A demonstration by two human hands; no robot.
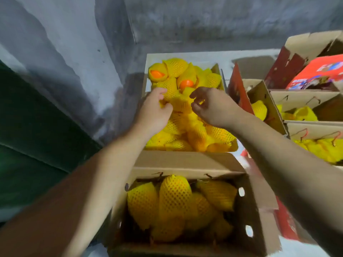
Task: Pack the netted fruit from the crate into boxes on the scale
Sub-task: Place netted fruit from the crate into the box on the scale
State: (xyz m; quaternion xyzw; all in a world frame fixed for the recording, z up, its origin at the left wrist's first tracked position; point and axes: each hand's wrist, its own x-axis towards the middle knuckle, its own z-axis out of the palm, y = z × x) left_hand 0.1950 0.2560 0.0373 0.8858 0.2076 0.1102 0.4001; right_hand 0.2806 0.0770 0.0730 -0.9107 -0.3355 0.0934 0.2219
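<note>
— Over the far crate (pixel 148 75), which step is this?

— Picking, I judge. Both hands are in the heap of netted fruit (pixel 174 68). The left hand (pixel 153 108) has its fingers curled round a yellow foam-netted fruit (pixel 168 89) near the middle of the crate. The right hand (pixel 213 106) hangs just beside it, fingers loosely bent; it touches the netting at most and holds nothing that I can make out.

— And where does the fruit go?

— Into the near cardboard box (pixel 248 210), right below the camera. It already carries a layer of netted fruit (pixel 175 193). I cannot see a scale under it.

— What does the next move call for?

— Closing firmly on one fruit without dragging its neighbours' sleeves, then lifting it back over the box's raised flap (pixel 183 160), which stands between crate and box.

— Anything else around?

— To the right, more open boxes (pixel 300 101) partly filled with netted fruit, and a red printed carton (pixel 319 75) behind them. Grey wall to the left. Two fruits at the crate's far end show orange skin where the net has slipped.
</note>
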